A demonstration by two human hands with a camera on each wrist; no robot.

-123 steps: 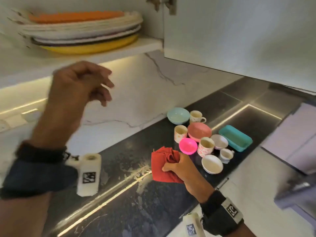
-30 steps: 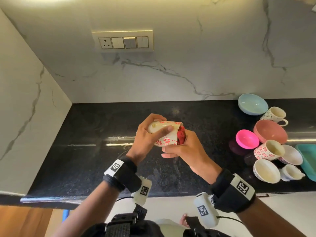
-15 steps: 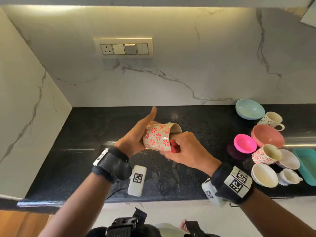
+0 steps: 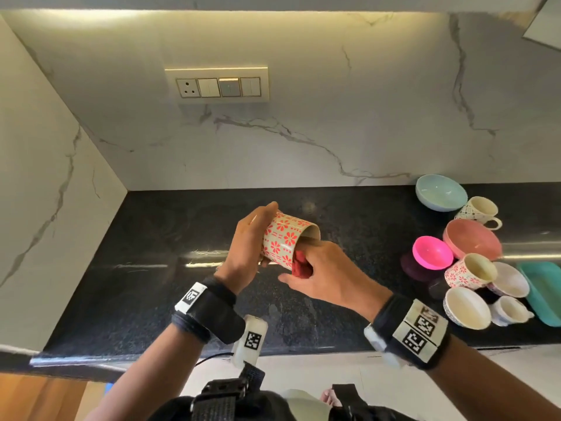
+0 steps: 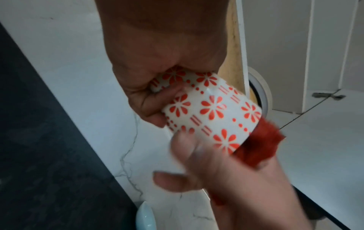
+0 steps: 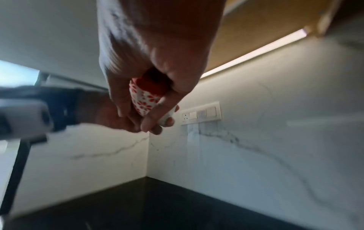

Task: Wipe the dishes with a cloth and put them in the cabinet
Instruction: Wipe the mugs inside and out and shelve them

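My left hand (image 4: pixel 252 238) grips the base of a white mug with red flowers (image 4: pixel 285 238), held on its side above the black counter (image 4: pixel 151 268), mouth toward the right. In the left wrist view the mug (image 5: pixel 212 112) fills the middle, with my left hand (image 5: pixel 149 87) curled round its bottom. My right hand (image 4: pixel 321 268) holds a red cloth (image 4: pixel 300 262) pushed into the mug's mouth; the cloth (image 5: pixel 258 143) sticks out at the rim. The right wrist view shows the right hand (image 6: pixel 153 80) bunched on the cloth (image 6: pixel 153 84) inside the mug (image 6: pixel 145 101).
Several bowls and cups stand at the counter's right end: a light blue bowl (image 4: pixel 440 191), a pink bowl (image 4: pixel 470 240), a magenta bowl (image 4: pixel 431 252), a flowered mug (image 4: pixel 467 270) and a teal tray (image 4: pixel 543 291). A switch panel (image 4: pixel 217 86) sits on the marble wall.
Since 4.1 s ago the view left the cabinet shelf and my left hand took up the mug. Over the last second the mug has turned in my left hand while the cloth stays in its mouth.
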